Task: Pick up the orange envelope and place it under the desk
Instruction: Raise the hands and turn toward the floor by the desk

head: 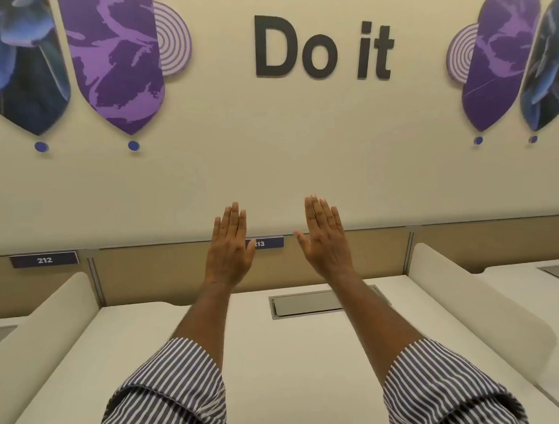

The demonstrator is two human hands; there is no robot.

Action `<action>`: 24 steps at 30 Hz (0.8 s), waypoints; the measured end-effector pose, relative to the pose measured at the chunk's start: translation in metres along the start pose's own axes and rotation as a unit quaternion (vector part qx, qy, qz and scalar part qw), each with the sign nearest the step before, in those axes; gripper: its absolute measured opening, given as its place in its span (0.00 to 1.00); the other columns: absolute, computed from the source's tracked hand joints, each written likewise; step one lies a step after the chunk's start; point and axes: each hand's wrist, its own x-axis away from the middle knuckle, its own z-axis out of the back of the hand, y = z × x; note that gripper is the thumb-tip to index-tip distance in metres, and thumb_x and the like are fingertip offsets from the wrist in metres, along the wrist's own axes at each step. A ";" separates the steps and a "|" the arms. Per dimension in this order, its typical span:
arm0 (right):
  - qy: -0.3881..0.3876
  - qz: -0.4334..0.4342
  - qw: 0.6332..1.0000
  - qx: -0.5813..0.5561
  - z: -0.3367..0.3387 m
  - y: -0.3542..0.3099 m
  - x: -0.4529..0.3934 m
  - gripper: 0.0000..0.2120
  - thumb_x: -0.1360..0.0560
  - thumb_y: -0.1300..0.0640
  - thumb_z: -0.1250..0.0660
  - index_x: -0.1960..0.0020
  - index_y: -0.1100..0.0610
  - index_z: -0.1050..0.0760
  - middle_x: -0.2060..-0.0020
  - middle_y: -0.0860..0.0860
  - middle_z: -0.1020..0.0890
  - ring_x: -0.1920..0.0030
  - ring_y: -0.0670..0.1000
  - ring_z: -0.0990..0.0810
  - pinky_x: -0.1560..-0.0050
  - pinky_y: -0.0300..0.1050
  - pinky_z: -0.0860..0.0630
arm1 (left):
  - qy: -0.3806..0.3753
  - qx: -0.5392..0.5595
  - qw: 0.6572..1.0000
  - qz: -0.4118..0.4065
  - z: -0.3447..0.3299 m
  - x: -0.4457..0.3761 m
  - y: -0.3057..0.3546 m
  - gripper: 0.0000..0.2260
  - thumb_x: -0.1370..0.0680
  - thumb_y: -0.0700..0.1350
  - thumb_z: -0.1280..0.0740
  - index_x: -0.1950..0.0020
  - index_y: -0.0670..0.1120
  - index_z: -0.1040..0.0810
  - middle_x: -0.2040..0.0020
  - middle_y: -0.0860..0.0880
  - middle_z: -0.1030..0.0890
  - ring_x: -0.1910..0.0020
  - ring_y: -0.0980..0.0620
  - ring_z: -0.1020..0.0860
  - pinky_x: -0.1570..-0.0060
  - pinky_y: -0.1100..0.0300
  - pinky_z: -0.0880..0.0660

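Observation:
Both my arms stretch forward over a white desk (303, 355). My left hand (230, 246) is raised with its back toward me, fingers straight and slightly apart, holding nothing. My right hand (325, 238) is held up the same way beside it, also holding nothing. Striped sleeves are rolled up on both forearms. No orange envelope is in view. The space under the desk is out of sight.
A grey cable hatch (304, 303) is set into the desk at the back. White side dividers (468, 303) (46, 327) fence the desk left and right. A tan back panel carries number plates 212 (45, 260) and 213 (266, 243). Wall art and lettering hang above.

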 end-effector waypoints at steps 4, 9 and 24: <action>-0.002 -0.010 1.000 0.004 0.024 -0.003 0.018 0.34 0.18 0.44 0.46 0.19 0.61 0.49 0.20 0.57 0.43 0.19 0.57 0.45 0.19 0.58 0.47 | -0.020 0.006 1.000 0.008 0.018 0.019 0.019 0.31 0.18 0.50 0.39 0.19 0.38 0.44 0.18 0.38 0.45 0.18 0.41 0.45 0.20 0.43 0.45; -0.009 0.008 1.000 -0.008 0.051 0.006 0.044 0.34 0.18 0.43 0.47 0.19 0.61 0.49 0.20 0.57 0.43 0.19 0.57 0.46 0.19 0.58 0.47 | -0.036 0.007 0.999 0.024 0.041 0.038 0.046 0.30 0.18 0.48 0.40 0.19 0.38 0.43 0.18 0.38 0.45 0.18 0.41 0.45 0.20 0.43 0.44; -0.024 0.038 0.996 -0.080 0.139 0.061 0.184 0.34 0.18 0.47 0.42 0.19 0.61 0.49 0.19 0.56 0.43 0.19 0.55 0.47 0.19 0.57 0.48 | -0.052 0.022 0.997 0.048 0.107 0.144 0.195 0.30 0.18 0.48 0.42 0.19 0.37 0.44 0.18 0.39 0.44 0.18 0.41 0.45 0.20 0.43 0.45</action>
